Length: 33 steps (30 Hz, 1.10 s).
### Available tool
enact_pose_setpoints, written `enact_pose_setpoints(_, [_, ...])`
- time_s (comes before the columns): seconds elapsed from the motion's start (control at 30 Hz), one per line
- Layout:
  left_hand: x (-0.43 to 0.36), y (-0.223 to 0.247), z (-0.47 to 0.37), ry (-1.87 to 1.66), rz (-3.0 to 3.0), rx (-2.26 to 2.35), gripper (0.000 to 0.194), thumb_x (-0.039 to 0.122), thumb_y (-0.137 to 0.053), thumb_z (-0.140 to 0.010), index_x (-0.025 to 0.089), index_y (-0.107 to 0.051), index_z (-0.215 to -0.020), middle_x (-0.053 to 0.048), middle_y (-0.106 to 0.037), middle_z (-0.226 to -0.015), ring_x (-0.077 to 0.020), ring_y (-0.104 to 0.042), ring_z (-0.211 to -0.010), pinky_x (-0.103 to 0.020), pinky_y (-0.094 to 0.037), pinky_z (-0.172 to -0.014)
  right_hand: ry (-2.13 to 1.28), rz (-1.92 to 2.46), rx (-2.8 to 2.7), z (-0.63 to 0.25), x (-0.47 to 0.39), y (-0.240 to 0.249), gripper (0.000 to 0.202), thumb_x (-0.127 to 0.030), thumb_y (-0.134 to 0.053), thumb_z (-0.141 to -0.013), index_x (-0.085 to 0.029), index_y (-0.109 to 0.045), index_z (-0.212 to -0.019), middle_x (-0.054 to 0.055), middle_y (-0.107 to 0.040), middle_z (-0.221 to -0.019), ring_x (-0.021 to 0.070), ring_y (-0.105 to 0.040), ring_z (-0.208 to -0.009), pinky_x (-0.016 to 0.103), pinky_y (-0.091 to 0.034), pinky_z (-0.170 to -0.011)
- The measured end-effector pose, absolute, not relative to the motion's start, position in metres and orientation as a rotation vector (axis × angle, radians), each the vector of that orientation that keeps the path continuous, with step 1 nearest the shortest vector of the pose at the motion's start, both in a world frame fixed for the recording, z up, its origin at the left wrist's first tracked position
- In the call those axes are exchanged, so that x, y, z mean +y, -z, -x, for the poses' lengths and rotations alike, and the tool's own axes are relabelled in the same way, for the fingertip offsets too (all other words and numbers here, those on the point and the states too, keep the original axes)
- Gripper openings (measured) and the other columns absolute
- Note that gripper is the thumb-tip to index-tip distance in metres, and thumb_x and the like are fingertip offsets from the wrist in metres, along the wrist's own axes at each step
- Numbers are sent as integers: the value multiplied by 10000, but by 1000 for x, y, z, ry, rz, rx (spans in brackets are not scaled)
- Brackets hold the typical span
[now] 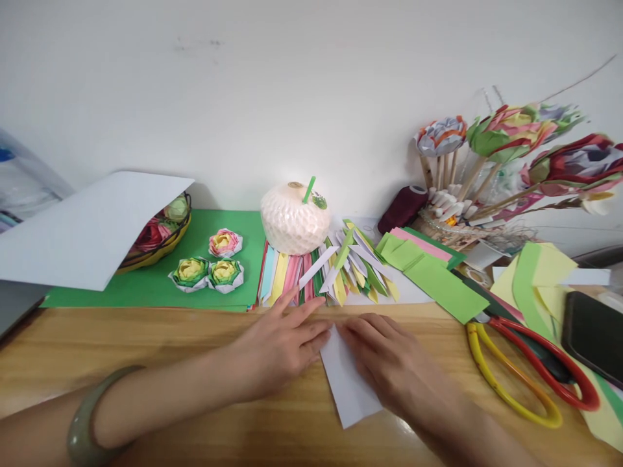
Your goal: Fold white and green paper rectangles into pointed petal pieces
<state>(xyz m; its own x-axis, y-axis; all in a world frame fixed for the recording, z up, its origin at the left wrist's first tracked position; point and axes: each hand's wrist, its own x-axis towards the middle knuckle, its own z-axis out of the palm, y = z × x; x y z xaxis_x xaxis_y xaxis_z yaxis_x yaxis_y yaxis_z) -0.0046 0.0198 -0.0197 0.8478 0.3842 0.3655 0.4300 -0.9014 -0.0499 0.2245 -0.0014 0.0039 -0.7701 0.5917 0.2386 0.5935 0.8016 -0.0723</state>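
A piece of white paper point(348, 389) lies on the wooden table in front of me, its narrow end pointing away. My left hand point(282, 344) has its nearer fingertips closed at the paper's far left corner, while two outer fingers are spread toward the strips. Its thumb is hidden. Bent fingers of my right hand point(394, 357) press on the paper's right side and cover part of it. Just beyond my fingers lies a pile of folded paper strips point(353, 263) in green, white, yellow and pink.
Red-and-yellow scissors point(525, 370), green paper pieces point(438, 282) and a phone point(596, 337) lie at right. Behind stand a white round container point(295, 220), a thread spool point(403, 207) and paper flowers point(511, 133). Several paper lotuses point(226, 242) and a basket point(168, 243) under white sheets point(92, 227) are left.
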Motion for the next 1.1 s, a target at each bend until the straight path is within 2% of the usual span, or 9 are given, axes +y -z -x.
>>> enact_pose_setpoints(0.2, [20,20,5,539,2898,-661,273,243,-500,-938,132,-587,-1171,-50,-614,-1237,-328,-401,-1263,-536,-215,-1064,-187,899,-2702,-243,1,-14,245,-118,-377,-930,-139,-614,-990,82,-617,-851,204,-542,-762,356,-472,-662])
enact_pose_setpoints(0.3, [20,20,5,537,2904,-677,275,260,-460,-965,146,-586,-1181,-36,-610,-1248,-299,-396,-1276,-520,-211,-1077,-410,966,-2603,-249,0,-17,228,-67,-402,-887,-180,-600,-875,60,-596,-869,174,-542,-759,311,-450,-653])
enact_pose_setpoints(0.4, [21,20,5,541,2914,-664,281,264,-437,-976,157,-577,-1194,-25,-604,-1258,-281,-395,-1280,-523,-192,-1089,-699,1057,-2551,-249,-4,-21,207,-50,-485,-816,-202,-576,-923,52,-572,-976,144,-552,-790,259,-452,-655])
enact_pose_setpoints(0.5, [22,22,4,562,2896,-643,282,272,-426,-981,157,-577,-1190,-13,-602,-1262,-269,-414,-1266,-517,-186,-1098,-861,963,-2589,-244,-6,-22,238,-30,-521,-775,-221,-597,-895,16,-588,-942,114,-559,-747,213,-425,-608])
enact_pose_setpoints(0.63, [20,19,3,614,2798,-626,315,269,-432,-974,78,-569,-1184,-94,-586,-1275,-255,-471,-1215,-481,-263,-1079,-693,891,-2553,-236,-9,-15,213,-23,-488,-780,-198,-602,-822,10,-608,-811,111,-544,-664,217,-392,-574])
enact_pose_setpoints(0.7, [16,14,2,733,2760,-578,261,175,-457,-946,71,-593,-1143,-114,-615,-1224,-252,-515,-1160,-457,-343,-1027,-567,920,-2515,-233,-11,-9,204,-41,-461,-814,-186,-601,-842,27,-605,-792,121,-543,-661,221,-396,-573])
enact_pose_setpoints(0.87, [1,7,-3,973,2813,-384,154,106,-515,-889,79,-656,-945,-60,-694,-872,-179,-602,-825,-331,-475,-829,-276,983,-2496,-226,-18,-2,192,-120,-428,-899,-179,-594,-823,33,-588,-744,141,-531,-648,241,-378,-565])
enact_pose_setpoints(1.0, [-8,9,-6,832,2892,-383,173,108,-484,-893,105,-646,-832,-24,-611,-676,-141,-542,-615,-283,-455,-598,-249,880,-2610,-223,-23,-8,240,-119,-400,-910,-185,-589,-777,25,-581,-735,138,-508,-631,257,-354,-551])
enact_pose_setpoints(1.1, [-9,9,-6,809,2890,-412,258,97,-424,-910,134,-635,-767,-24,-603,-671,-132,-516,-584,-265,-422,-542,-339,828,-2640,-222,-24,-13,216,-139,-422,-913,-186,-594,-790,25,-591,-761,134,-509,-643,259,-358,-559])
